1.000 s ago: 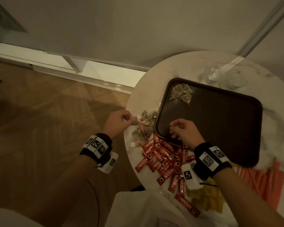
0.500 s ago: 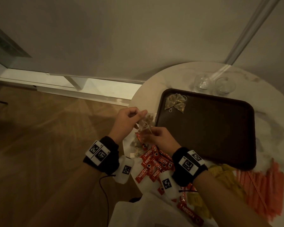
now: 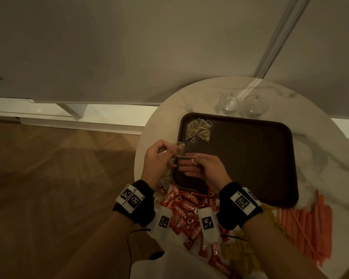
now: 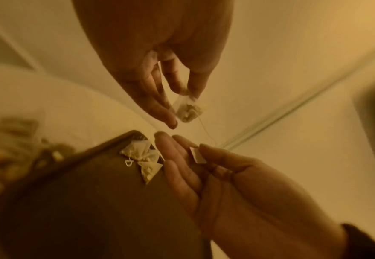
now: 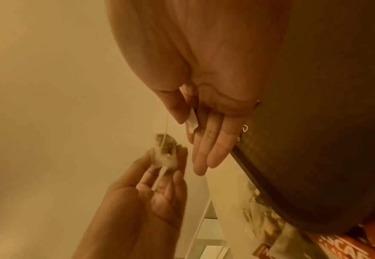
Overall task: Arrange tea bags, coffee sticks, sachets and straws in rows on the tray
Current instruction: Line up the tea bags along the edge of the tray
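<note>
My left hand [image 3: 170, 151] pinches a pyramid tea bag [image 3: 180, 147] above the left rim of the dark brown tray [image 3: 250, 168]. My right hand [image 3: 195, 162] pinches that bag's paper tag [image 3: 194, 160], its other fingers straight. The string runs taut between them. In the left wrist view the bag [image 4: 187, 110] hangs from my fingertips and the tag [image 4: 196, 155] sits between thumb and finger. The right wrist view shows the tag [image 5: 192, 121] and bag [image 5: 166, 149] too. Several tea bags [image 3: 198, 130] lie in the tray's far left corner.
Red coffee sticks [image 3: 181, 210] are piled on the round marble table [image 3: 320, 150] before the tray. Yellow sachets [image 3: 238, 252] and orange straws [image 3: 310, 224] lie at the near right. Two glasses [image 3: 229, 103] stand behind the tray. Loose tea bags [image 3: 166, 178] lie left of it.
My right hand came off the tray edge to the tea bag pile, took the tag and drew it right. Both hands have lifted, the string now stretched between them.
</note>
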Tool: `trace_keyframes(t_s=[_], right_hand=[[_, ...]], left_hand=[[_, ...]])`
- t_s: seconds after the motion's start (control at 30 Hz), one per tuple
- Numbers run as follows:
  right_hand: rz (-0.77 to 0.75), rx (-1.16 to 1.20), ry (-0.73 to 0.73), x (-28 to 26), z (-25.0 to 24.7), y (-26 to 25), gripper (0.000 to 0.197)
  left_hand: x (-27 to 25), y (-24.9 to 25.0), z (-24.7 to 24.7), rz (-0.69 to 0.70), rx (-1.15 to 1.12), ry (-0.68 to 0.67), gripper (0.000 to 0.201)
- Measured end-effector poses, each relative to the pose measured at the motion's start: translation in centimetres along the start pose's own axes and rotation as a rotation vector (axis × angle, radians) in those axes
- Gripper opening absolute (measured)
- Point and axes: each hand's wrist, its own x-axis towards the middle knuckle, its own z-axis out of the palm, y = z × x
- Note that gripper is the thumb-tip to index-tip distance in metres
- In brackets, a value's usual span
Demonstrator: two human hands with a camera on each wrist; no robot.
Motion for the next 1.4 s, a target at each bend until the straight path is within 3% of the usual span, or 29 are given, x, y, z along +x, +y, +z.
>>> trace_keyframes(t_s=[0.1,0.17,0.33,0.4,0.53,0.6,0.7,0.93,1.17,1.4], right_hand=[[-0.032,-0.077,0.042,0.8,-0.4,-0.3,0.027],[-0.058,-0.182,0.12,1.3,-1.0,-0.4,0.027],[-0.047,-0.259,0.216,2.5,-2.9,-0.6,0.025],[-0.04,-0.229,0.219,3.0,-3.5,-0.9,0.02],[-0.023,-0.214,0.246,4.0,-4.4,-1.3,0.011],[-0.01,-0.223,0.24,4.6,-4.4,-1.3,0.015],[-0.002,-0.124,0.227,5.5,-4.2,-1.0,0.018],[0.032,-0.062,0.22,6.1,-3.7,-0.2,0.015],[0.018,0.117,0.184,6.8,-3.1,-0.1,0.015],[0.052,0.226,0.197,7.5,-3.3,0.8,0.023]], left_hand=[[0.6,-0.6,1.4,-0.185,-0.207,0.012,0.017],[0.9,-1.1,2.1,-0.28,-0.366,-0.013,0.028],[2.0,-1.0,3.2,-0.346,-0.484,-0.04,0.041],[2.6,-0.5,3.5,-0.29,-0.402,-0.034,0.043],[3.3,-0.3,3.8,-0.044,-0.055,0.05,0.009],[3.7,-0.4,3.9,0.107,0.085,0.02,0.017],[4.1,-0.6,4.0,0.216,0.196,-0.001,0.031],[5.1,-1.8,4.2,0.422,0.438,0.008,0.027],[6.2,-2.7,4.1,0.525,0.59,-0.019,0.03],[6.9,-3.8,4.4,0.507,0.551,-0.133,0.04]])
